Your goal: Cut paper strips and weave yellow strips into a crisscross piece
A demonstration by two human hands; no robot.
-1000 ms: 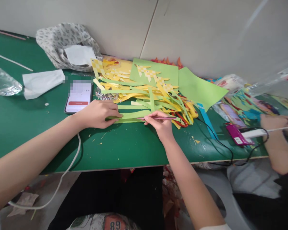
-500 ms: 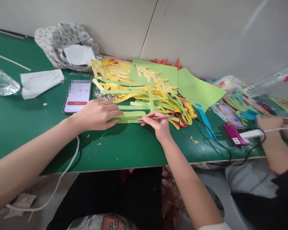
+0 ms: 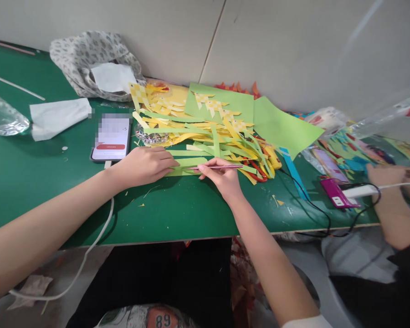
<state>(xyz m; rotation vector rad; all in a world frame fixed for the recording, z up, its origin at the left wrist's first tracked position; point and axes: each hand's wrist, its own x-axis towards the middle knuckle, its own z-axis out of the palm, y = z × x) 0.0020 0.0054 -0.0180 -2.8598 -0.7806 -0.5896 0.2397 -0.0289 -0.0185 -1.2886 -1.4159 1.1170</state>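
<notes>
My left hand [image 3: 146,166] is closed over the left end of a light green paper strip [image 3: 187,172] on the table, its fingers together at the edge. Part of the strip is hidden under that hand. A thin pink pen-like tool [image 3: 222,167] is pinched in my right hand [image 3: 225,177], lying nearly level, with its tip pointing left at the green strip. The tool's exact kind cannot be made out. Just beyond both hands spreads a heap of green and yellow paper strips [image 3: 177,130], with woven yellow-and-white paper fish shapes [image 3: 213,108] behind.
A phone [image 3: 111,136] with a white cable lies left of the heap. Red-handled scissors [image 3: 259,175] and a yellow tool [image 3: 271,156] sit to its right. Farther right are a blue strip [image 3: 294,173], a purple power socket [image 3: 338,193] and another person's hands [image 3: 389,182].
My left hand has shifted slightly right and down along the green strip. The pink tool and my right fingers have slid a little to the left.
</notes>
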